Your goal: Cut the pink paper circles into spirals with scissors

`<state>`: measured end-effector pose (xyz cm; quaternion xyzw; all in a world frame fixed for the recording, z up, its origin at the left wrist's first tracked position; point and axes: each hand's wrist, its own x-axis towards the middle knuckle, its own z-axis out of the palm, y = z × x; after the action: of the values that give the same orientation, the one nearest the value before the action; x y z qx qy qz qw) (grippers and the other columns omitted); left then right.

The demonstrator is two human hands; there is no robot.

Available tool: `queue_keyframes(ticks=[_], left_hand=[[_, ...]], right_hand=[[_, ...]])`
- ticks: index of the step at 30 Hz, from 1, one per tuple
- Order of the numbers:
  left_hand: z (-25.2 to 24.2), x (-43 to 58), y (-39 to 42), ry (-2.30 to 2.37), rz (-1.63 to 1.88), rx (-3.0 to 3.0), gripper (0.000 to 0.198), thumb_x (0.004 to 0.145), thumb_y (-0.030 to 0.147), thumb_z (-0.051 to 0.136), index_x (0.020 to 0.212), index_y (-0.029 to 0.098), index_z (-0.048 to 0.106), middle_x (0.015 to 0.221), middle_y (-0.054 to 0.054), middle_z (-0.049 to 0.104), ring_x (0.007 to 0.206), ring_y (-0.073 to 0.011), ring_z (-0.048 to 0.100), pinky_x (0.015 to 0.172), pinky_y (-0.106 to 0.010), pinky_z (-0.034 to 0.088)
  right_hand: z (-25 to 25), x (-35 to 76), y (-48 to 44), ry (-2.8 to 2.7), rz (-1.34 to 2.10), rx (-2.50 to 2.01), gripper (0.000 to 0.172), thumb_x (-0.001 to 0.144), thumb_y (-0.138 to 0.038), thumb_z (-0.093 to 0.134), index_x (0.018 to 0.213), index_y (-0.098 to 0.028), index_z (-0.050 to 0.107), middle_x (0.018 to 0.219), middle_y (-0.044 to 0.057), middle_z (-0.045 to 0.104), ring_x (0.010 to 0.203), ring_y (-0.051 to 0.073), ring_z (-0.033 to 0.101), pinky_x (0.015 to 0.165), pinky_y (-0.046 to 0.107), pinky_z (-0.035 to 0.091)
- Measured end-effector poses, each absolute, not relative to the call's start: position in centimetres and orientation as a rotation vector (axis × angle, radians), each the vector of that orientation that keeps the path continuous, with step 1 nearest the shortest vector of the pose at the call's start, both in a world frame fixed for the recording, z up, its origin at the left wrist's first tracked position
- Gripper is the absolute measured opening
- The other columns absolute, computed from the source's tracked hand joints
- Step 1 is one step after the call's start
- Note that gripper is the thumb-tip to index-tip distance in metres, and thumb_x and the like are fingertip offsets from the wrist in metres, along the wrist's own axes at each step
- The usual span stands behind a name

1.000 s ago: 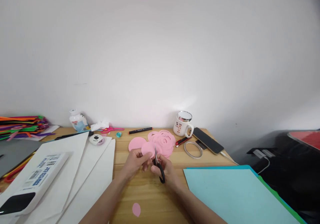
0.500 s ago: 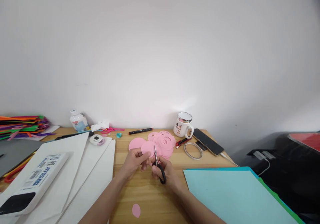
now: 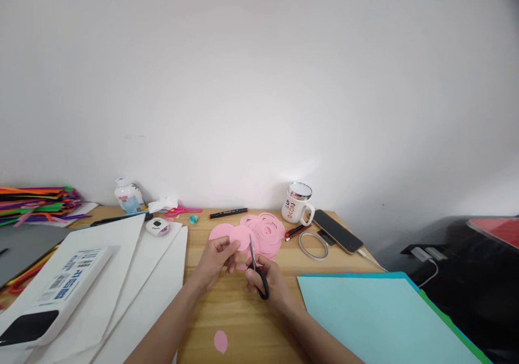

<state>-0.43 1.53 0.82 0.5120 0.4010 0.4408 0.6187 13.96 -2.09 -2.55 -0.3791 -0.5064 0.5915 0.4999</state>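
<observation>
My left hand [image 3: 218,258] pinches a pink paper circle [image 3: 240,238] by its near left edge. Closed around the black handles of a pair of scissors [image 3: 263,282] is my right hand [image 3: 272,283]. The scissor blades point away from me and lie along the right edge of the circle. Behind both hands lies a heap of pink paper cutouts [image 3: 268,229], some with ring-shaped holes. Another pink disc [image 3: 220,231] rests on the wood to the left of it. A small pink petal shape [image 3: 220,342] lies on the table nearer to me.
White paper sheets [image 3: 162,288] carry a white labelled box [image 3: 60,293] at left. Light blue sheets [image 3: 357,310] lie at right. A mug [image 3: 295,204], phone [image 3: 338,231], tape ring [image 3: 313,246] and black marker [image 3: 228,213] line the back, near the wall.
My left hand has shifted slightly left on the pink circle. The right hand and scissors are almost where they were.
</observation>
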Motion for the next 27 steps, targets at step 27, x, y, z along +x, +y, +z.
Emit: queue_keyframes(ticks=[27], left_hand=[[0.53, -0.39, 1.33, 0.933, 0.909, 1.292, 0.034, 0.071, 0.04, 0.063, 0.054, 0.013, 0.054, 0.04, 0.003, 0.051, 0.033, -0.0066, 0.042, 0.035, -0.019, 0.03]], right_hand=[[-2.98, 14.08, -1.98, -1.271, 1.424, -0.792, 0.031, 0.064, -0.04, 0.069, 0.076, -0.018, 0.051, 0.052, -0.006, 0.046, 0.045, 0.008, 0.038, 0.043, 0.019, 0.028]])
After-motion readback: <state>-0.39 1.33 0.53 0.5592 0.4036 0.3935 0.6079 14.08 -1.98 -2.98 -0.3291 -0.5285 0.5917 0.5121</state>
